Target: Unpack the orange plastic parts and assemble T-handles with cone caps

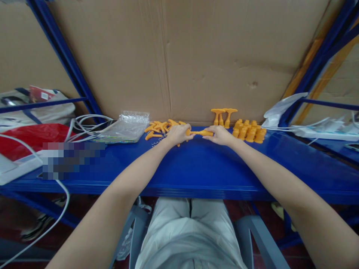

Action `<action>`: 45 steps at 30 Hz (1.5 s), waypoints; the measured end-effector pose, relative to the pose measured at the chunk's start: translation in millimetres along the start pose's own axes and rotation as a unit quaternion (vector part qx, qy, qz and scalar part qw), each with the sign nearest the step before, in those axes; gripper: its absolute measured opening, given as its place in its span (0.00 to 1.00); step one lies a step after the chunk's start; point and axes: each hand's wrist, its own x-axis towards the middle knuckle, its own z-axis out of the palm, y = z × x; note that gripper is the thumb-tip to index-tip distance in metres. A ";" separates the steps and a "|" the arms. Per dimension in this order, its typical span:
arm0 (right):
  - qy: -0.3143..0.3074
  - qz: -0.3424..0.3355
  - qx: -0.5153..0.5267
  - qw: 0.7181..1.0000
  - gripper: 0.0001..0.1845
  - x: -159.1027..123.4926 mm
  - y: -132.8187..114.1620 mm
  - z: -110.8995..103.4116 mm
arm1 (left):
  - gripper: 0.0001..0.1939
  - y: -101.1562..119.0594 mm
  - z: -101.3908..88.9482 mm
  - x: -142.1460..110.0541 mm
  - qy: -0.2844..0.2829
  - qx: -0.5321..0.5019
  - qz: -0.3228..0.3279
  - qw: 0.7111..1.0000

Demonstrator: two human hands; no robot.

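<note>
Over the blue table (207, 168), both my hands are closed on orange plastic parts lined up end to end. Fingers of my left hand (179, 135) wrap the end of an orange ridged-stem piece (195, 132), partly hiding it. My right hand (221, 135) pinches an orange bottle-shaped base (206, 133) at the stem's other end; whether the two are joined I cannot tell. Behind my left hand lies a pile of loose orange pieces (159, 127), with tiny metallic bits (157, 142) scattered beside it. Several orange bases (249, 131) stand grouped right of my right hand.
A few orange T-shaped pieces (226, 116) stand upright against the cardboard wall (196, 67). Left of the pile are clear plastic bags (127, 127), white cables (86, 121) and a red bag (30, 138). Blue frame posts (67, 59) rise at both sides. A white power strip (322, 132) lies right.
</note>
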 end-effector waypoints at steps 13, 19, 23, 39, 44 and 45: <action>0.024 0.022 0.058 0.998 0.25 2.2 5.1 4.6 | 0.18 -0.8 0.9 2.0 0.002 -0.031 -0.029 0.999; 0.017 0.025 0.050 0.998 0.31 2.1 15.5 -3.2 | 0.17 -5.8 1.3 2.8 0.017 -0.049 -0.048 0.998; 0.007 0.027 0.037 0.999 0.24 0.1 17.3 -8.8 | 0.17 -8.4 1.6 2.9 0.023 -0.056 -0.061 0.996; -0.097 0.127 0.256 0.953 0.12 0.5 17.5 -14.7 | 0.18 -4.8 -0.3 1.5 0.012 -0.037 -0.026 0.999; -0.114 0.125 0.208 0.963 0.11 -0.8 19.5 -19.8 | 0.15 -2.6 -0.1 2.4 0.002 -0.072 -0.028 0.997; -0.102 0.114 0.171 0.973 0.13 -0.7 18.0 -20.4 | 0.15 -3.0 0.6 2.8 0.001 -0.082 -0.031 0.996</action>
